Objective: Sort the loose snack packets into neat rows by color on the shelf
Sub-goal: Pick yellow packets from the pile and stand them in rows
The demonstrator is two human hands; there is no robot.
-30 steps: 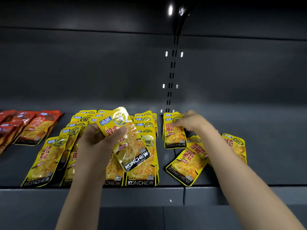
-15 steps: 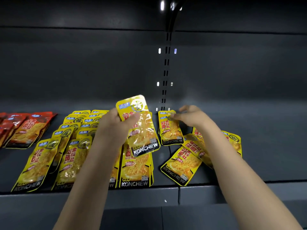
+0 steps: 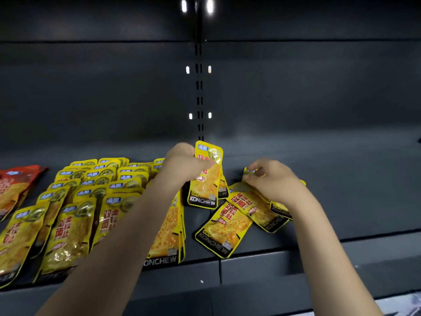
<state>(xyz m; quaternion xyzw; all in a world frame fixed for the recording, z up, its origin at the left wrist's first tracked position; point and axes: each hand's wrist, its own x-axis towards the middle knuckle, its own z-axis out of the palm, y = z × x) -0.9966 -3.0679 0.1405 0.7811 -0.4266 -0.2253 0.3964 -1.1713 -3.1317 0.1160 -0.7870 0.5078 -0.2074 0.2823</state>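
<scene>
- While a yellow packet (image 3: 206,179) is gripped upright in the left hand (image 3: 184,165), it is seen carried further right than a second ago — now above the short stack (image 3: 222,189) beside the loose pile.
- The right hand (image 3: 271,179) is curled onto the top edge of another packet (image 3: 251,171), pinched in the loose yellow packets (image 3: 241,215) beneath it.
- Sorted yellow rows (image 3: 95,201) lie left of the left forearm; red packets (image 3: 16,188) beyond them.
- Judged — a new row is being started on the shelf (image 3: 341,201); several strays remain.
</scene>
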